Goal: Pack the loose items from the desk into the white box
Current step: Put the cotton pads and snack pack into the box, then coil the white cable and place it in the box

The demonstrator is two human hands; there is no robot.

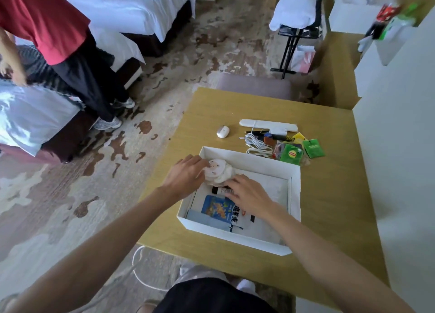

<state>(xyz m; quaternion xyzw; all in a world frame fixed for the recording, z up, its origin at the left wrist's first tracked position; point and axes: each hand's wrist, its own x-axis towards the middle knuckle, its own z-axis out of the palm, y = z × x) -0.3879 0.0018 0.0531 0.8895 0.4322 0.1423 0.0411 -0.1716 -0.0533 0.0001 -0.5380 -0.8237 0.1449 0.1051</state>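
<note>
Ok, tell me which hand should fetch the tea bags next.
Right, probably. The tea bags lie beyond the far right corner of the box, nearer the right hand. The left hand is at the far left corner, holding the plush.

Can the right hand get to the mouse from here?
Probably yes: the right hand rests in the box, and the mouse sits on bare desk just past the box's far wall, nothing between.
</note>
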